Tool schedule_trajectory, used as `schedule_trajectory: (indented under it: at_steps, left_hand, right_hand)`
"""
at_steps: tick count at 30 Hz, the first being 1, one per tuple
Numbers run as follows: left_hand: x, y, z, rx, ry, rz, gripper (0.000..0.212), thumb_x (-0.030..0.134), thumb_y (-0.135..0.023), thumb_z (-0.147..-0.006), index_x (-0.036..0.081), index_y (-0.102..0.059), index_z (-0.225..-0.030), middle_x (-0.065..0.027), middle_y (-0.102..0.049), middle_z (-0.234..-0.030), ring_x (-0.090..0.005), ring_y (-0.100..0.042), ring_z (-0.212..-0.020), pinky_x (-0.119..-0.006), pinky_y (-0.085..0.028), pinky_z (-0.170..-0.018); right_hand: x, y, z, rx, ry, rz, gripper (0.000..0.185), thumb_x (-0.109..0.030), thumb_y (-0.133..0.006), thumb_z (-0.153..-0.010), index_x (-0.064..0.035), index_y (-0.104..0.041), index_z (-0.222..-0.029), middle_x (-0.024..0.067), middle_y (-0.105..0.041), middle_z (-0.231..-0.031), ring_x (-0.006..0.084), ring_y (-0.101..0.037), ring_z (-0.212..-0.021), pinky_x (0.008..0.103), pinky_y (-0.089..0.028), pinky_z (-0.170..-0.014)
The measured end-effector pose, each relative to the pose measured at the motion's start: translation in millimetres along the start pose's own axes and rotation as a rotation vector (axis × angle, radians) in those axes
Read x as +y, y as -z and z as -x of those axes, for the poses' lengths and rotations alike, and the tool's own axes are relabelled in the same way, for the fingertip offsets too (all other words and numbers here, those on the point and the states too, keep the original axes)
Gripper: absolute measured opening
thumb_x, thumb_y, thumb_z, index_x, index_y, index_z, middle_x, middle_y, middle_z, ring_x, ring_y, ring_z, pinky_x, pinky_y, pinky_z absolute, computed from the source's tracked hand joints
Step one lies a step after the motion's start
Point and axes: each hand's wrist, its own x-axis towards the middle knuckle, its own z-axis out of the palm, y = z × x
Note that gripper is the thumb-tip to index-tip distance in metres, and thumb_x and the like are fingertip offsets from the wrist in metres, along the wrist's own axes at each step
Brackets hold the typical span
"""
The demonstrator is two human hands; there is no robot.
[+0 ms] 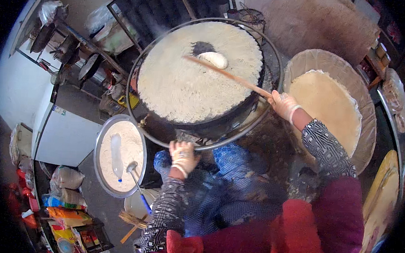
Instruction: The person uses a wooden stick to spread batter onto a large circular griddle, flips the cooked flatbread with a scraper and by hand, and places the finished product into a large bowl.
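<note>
My gloved right hand (283, 105) grips one end of a long wooden spreading stick (241, 81). The stick reaches over a large round griddle (220, 122) and lies against a pale lump of dough or thick batter (219, 59). A thin, cream-coloured batter layer (190, 91) covers most of the griddle; a dark bare patch (203, 48) shows beyond the lump. Around the griddle runs a metal ring (239, 137), standing off from its near edge. My gloved left hand (183, 156) has its fingers curled over the ring's near side.
At left, a metal basin (98, 165) holds pale batter or flour, a plastic bottle (116, 156) and a blue-handled ladle (138, 183). At right, a plastic-lined round container (367, 128) holds large flatbreads (327, 105). A small straw brush (132, 220) lies below the basin.
</note>
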Motion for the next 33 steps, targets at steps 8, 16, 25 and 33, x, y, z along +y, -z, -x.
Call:
schedule_trajectory:
  at_steps: [8,16,25,33]
  left_hand:
    - [46,-19,-18,0.090,0.014,0.073,0.037,0.045,-0.069,-0.074,0.015,-0.066,-0.095,-0.0079,-0.068,-0.090,-0.0300,-0.061,-0.097,-0.050,-0.031,-0.101]
    - [-48,-23,-25,-0.081,0.058,-0.020,0.038,0.034,-0.080,-0.056,0.016,-0.074,-0.088,-0.0109,-0.070,-0.089,-0.0365,-0.056,-0.108,-0.048,-0.031,-0.103]
    - [-167,-40,-50,-0.169,0.034,-0.217,0.017,0.030,-0.065,-0.068,0.024,-0.075,-0.081,-0.0047,-0.069,-0.083,-0.0276,-0.059,-0.104,-0.048,-0.024,-0.110]
    - [-258,-86,-85,-0.233,-0.010,-0.462,0.020,0.024,-0.056,-0.079,0.023,-0.075,-0.084,-0.0070,-0.068,-0.098,-0.0267,-0.053,-0.115,-0.049,-0.016,-0.115]
  right_hand:
    - [7,3,-13,0.080,-0.053,0.068,0.027,-0.029,-0.047,-0.095,-0.0033,-0.054,-0.100,0.0244,-0.065,-0.091,0.0403,-0.064,-0.087,0.0483,-0.050,-0.075]
    - [64,-17,-18,0.003,-0.129,0.023,0.026,-0.031,-0.052,-0.094,-0.0051,-0.053,-0.098,0.0267,-0.063,-0.090,0.0454,-0.061,-0.086,0.0532,-0.048,-0.073]
    - [35,20,-94,-0.162,-0.105,0.183,0.036,-0.034,-0.050,-0.095,-0.0036,-0.061,-0.111,0.0211,-0.068,-0.090,0.0362,-0.067,-0.087,0.0448,-0.053,-0.074]
    - [-134,25,-3,-0.491,-0.228,-1.041,0.042,-0.036,-0.063,-0.091,-0.0119,-0.055,-0.124,0.0038,-0.057,-0.066,0.0100,-0.054,-0.056,0.0306,-0.046,-0.046]
